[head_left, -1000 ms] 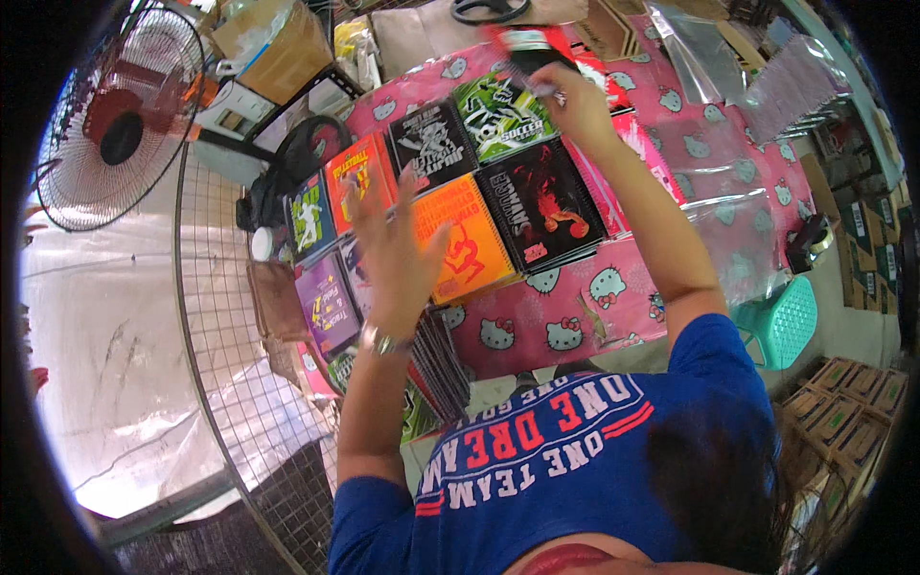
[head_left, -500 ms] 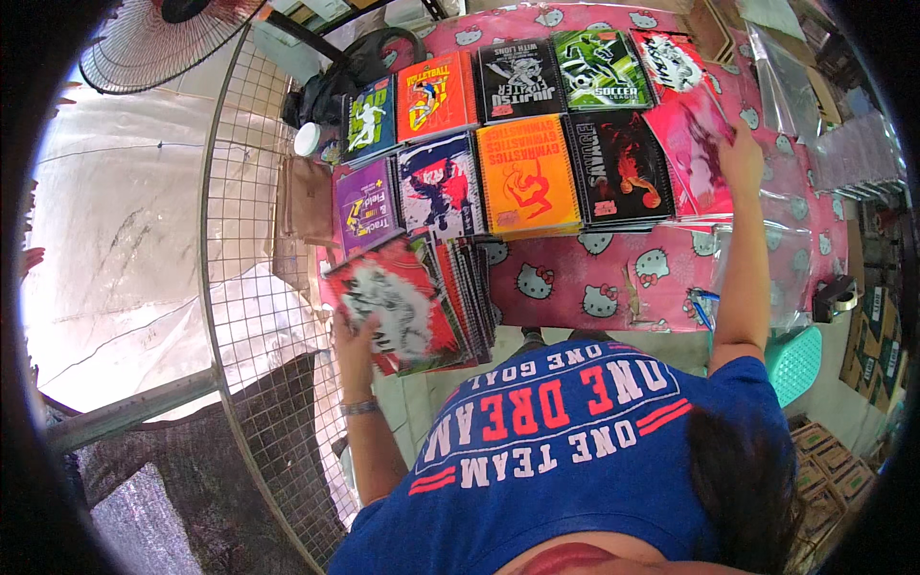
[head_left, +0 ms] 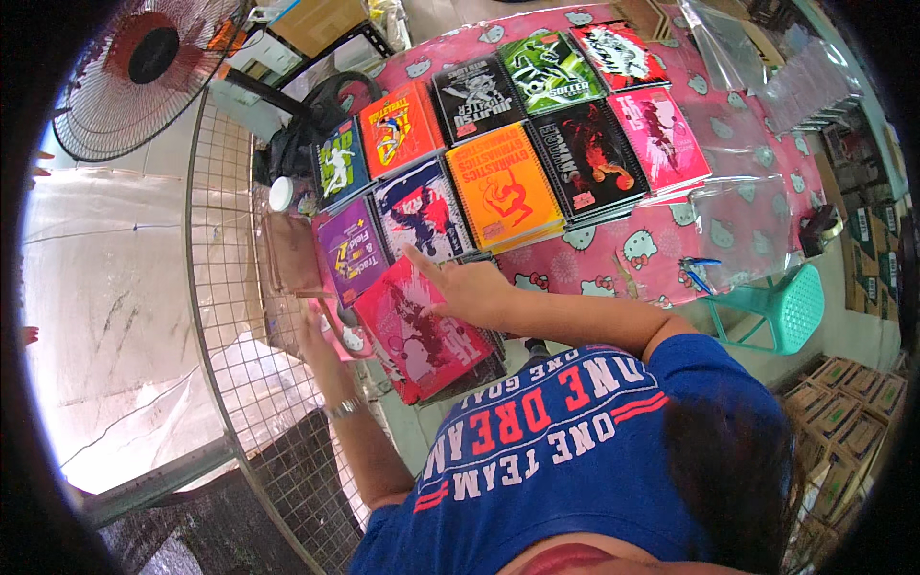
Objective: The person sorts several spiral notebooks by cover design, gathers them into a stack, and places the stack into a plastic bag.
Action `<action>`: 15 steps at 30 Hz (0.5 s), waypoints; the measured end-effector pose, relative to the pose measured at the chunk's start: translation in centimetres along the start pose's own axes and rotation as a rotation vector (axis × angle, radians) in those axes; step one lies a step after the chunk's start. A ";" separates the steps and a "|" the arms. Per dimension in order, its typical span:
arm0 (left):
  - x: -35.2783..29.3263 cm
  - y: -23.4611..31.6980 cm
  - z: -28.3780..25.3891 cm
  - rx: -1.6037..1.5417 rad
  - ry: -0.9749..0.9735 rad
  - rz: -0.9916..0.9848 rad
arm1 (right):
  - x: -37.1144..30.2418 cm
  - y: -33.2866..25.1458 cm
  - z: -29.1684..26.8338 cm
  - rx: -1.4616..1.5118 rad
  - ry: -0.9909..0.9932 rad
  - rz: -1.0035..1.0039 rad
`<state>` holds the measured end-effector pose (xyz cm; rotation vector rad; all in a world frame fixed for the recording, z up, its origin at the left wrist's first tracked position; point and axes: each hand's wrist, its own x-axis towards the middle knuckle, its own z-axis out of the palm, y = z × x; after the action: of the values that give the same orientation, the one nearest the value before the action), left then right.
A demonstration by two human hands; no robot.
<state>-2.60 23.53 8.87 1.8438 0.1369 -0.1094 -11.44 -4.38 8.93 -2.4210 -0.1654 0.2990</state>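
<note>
My right hand (head_left: 470, 290) grips the upper right edge of a pink spiral notebook (head_left: 414, 324), thumb on the cover and index finger stretched out. That notebook lies on top of a tilted stack of notebooks at the table's near left corner. Beside the stack's left side, my left hand (head_left: 324, 353) is open and slightly blurred, its fingers stretched out and holding nothing. Just beyond are a purple notebook (head_left: 353, 251) and a white-and-navy notebook (head_left: 419, 211). An orange notebook (head_left: 503, 187), a black one (head_left: 586, 158) and another pink one (head_left: 659, 139) continue that row.
Behind lies a second row, including a green notebook (head_left: 548, 72) and a red-orange one (head_left: 402, 129). Pink patterned cloth (head_left: 640, 247) covers the table. A wire mesh (head_left: 225, 287) and a fan (head_left: 149, 67) stand left; a teal stool (head_left: 791, 307) stands right. Blue-handled pliers (head_left: 698, 273) lie near the table's edge.
My right hand has moved from the right end of the near row to the stack, bringing a pink notebook over the red one. My left hand has come off the stack. The view has shifted.
</note>
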 end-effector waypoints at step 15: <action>7.5 6.2 36.6 1.254 -1.406 1.488 | -4.1 24.0 -10.6 -0.133 0.577 0.984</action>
<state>5.65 -13.10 3.71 1.9926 -2.6708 -0.4502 -11.68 -30.01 1.86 -2.4251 1.3071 -0.0078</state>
